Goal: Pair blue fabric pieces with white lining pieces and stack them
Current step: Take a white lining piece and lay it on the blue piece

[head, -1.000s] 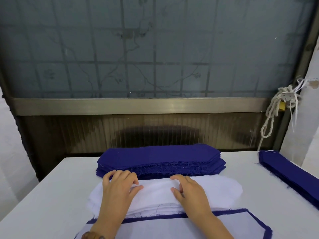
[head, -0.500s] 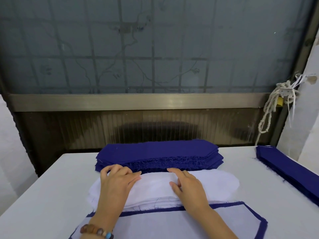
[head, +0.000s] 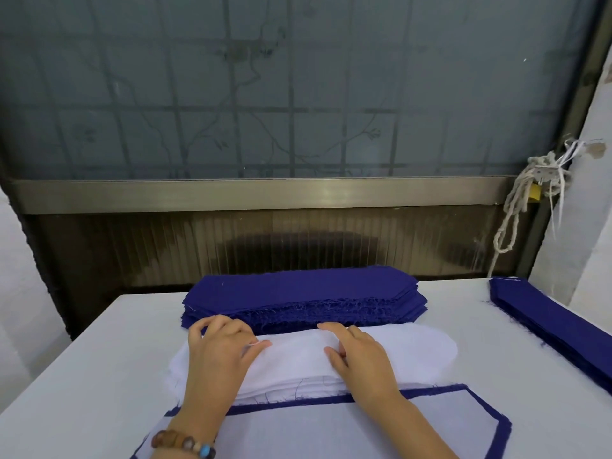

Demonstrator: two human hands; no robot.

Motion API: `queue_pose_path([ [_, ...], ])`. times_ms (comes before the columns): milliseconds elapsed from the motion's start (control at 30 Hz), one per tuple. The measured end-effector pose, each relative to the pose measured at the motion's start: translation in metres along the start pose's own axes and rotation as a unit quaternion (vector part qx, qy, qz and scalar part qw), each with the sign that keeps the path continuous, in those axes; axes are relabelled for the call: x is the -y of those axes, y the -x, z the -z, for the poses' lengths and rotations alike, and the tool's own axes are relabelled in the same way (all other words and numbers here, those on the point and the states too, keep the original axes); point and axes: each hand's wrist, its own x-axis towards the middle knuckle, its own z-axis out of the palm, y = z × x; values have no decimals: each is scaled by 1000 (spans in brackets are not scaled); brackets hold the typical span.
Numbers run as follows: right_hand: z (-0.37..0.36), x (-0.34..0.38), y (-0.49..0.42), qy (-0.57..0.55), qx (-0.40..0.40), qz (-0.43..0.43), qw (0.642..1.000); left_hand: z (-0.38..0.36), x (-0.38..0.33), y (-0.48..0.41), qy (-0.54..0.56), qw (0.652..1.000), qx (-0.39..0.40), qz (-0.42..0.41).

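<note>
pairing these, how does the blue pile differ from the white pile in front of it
The blue pile has angled corners and a frayed edge; the white pile has rounded ends. Left hand and right hand rest on the white pile, not the blue pile. Both piles lie on the table.
</note>
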Motion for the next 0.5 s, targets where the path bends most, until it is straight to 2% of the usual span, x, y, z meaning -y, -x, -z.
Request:
queue_pose_path([
  [333,-1,-2,-1,23,9,17,1000,3,-3,-1,41,995,-19,-85],
  [500,1,-2,0,30,10,16,999,5,2,1,47,997,-7,-65],
])
